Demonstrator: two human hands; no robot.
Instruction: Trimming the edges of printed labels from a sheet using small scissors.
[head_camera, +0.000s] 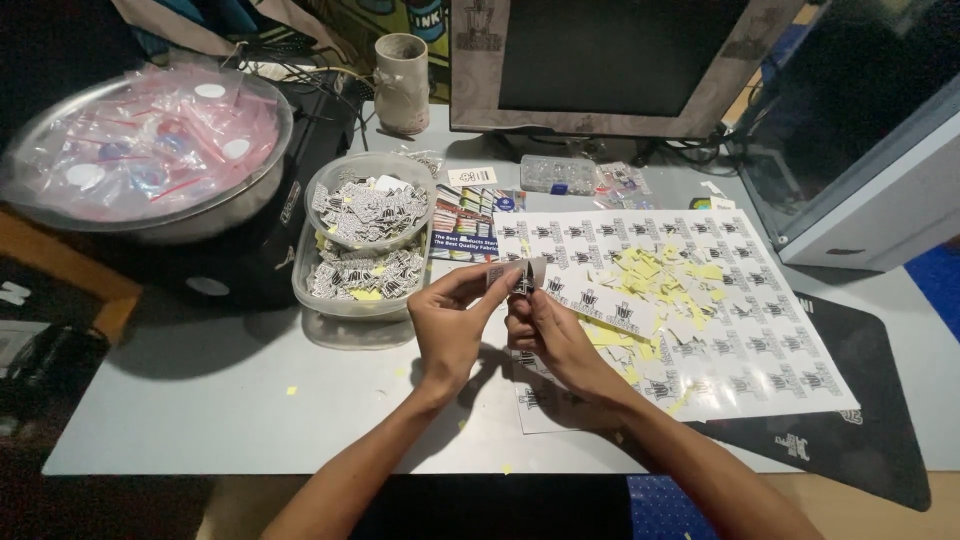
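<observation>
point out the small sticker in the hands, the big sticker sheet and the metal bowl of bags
small sticker (512, 275), head view, on its printed face between the fingertips
sticker sheet (790, 330), head view, on its right half
metal bowl (200, 222), head view, on its front outer wall

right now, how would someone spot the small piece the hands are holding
Start at the big white sticker sheet lying on the grey table below the monitor. Just off its left edge, the left hand and right hand meet at the fingertips. The small sticker is pinched there, the only piece raised off the table, unlike the yellow scraps lying flat on the sheet.
</observation>
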